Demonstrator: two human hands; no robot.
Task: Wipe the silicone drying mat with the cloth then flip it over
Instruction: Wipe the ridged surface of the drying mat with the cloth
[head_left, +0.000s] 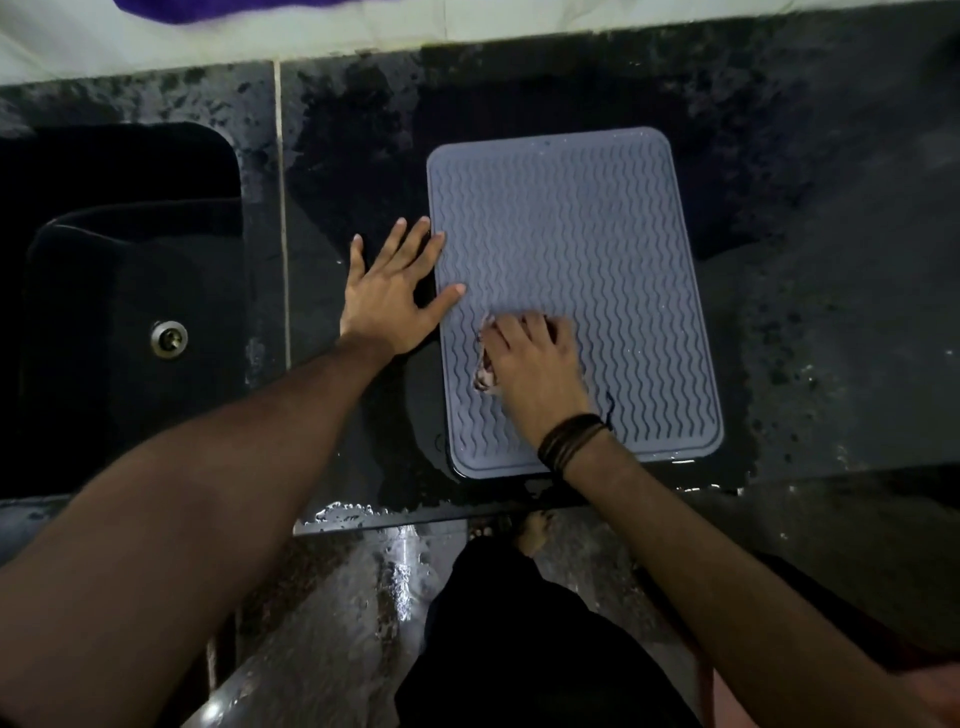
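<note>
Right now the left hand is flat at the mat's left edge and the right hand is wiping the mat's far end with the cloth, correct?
Not quite. The head view shows the right hand pressing the cloth on the mat's near half, not the far end. The left hand does lie flat at its left edge.

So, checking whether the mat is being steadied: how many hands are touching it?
2. The left hand lies flat at the silicone drying mat's left edge, fingertips on it; the right hand presses the cloth onto its lower-left part.
</note>
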